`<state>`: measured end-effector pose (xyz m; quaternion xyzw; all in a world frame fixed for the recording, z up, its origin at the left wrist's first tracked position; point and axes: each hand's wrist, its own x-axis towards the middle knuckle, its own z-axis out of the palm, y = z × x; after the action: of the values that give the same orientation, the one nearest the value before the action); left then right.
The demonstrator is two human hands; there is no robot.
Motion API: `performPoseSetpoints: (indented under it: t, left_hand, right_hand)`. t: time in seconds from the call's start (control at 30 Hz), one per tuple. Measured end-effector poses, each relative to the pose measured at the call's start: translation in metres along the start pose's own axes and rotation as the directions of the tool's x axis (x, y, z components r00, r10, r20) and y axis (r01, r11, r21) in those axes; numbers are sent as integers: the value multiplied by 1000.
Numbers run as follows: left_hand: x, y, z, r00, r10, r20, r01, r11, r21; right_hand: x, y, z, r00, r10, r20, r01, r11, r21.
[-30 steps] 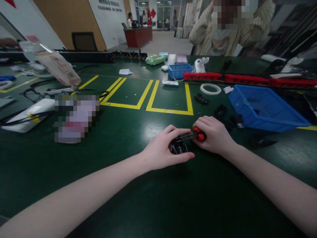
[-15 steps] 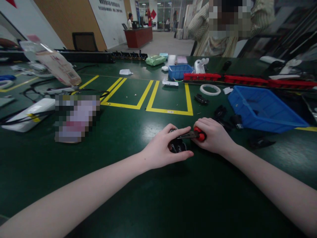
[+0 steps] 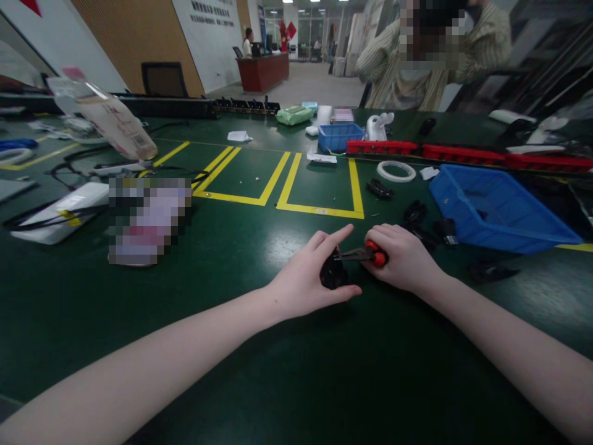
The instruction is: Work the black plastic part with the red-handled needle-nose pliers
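Note:
On the green table, my left hand [image 3: 310, 278] grips a small black plastic part [image 3: 332, 275] between thumb and fingers, with the index finger stretched out over it. My right hand [image 3: 402, 259] is closed round the red handles of small pliers [image 3: 365, 253]. The pliers' metal jaws point left and meet the top of the black part. Both hands sit just in front of the yellow floor-tape rectangles [image 3: 319, 210].
A large blue bin [image 3: 495, 210] lies right of my hands, with loose black parts [image 3: 417, 216] beside it. A tape roll [image 3: 396, 170], a small blue tray [image 3: 339, 136] and red rails [image 3: 463, 151] lie farther back. A person in a striped shirt [image 3: 398, 68] stands across the table.
My left index finger has lifted and straightened above the black part. The part has turned a little in my left hand. The pliers stay at it.

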<state>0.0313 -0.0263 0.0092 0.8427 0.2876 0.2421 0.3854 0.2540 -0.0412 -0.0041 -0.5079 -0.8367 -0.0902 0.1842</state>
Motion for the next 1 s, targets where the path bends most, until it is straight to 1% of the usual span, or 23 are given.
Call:
performPoseSetpoints:
  t: [0.1, 0.17, 0.27, 0.33, 0.47, 0.57, 0.7, 0.87, 0.93, 1.0]
  left_hand:
    - [-1, -1, -1, 999, -8, 36, 9, 1000, -24]
    - [-1, -3, -2, 999, 16, 43, -14, 998, -58]
    - [1, -6, -4, 997, 66, 50, -57, 985, -163]
    - [2, -6, -4, 996, 63, 56, -49, 975, -215]
    - [2, -2, -4, 999, 28, 34, -22, 984, -178]
    - [1, 1, -3, 1000, 25, 3, -25, 991, -129]
    - [1, 1, -2, 1000, 28, -7, -29, 994, -105]
    - [2, -2, -1, 997, 60, -43, -65, 992, -111]
    - [2, -4, -1, 998, 46, -52, -53, 989, -139]
    - [3, -5, 0, 999, 9, -37, -16, 978, -207]
  right_hand:
    - [0, 0, 0, 999, 17, 27, -18, 1000, 25]
    - [1, 0, -1, 999, 25, 42, -27, 999, 39]
    - [1, 0, -2, 998, 34, 59, -37, 998, 48]
    - [1, 0, -2, 997, 37, 69, -40, 998, 48]
    - [1, -1, -2, 996, 39, 82, -42, 998, 44]
    - [2, -1, -2, 996, 42, 84, -45, 998, 42]
    - [2, -1, -2, 995, 49, 83, -52, 998, 39]
    - [1, -2, -2, 995, 51, 83, -53, 998, 21]
    - [1, -2, -2, 996, 49, 77, -50, 999, 7]
    - [0, -2, -2, 997, 43, 66, -43, 999, -13]
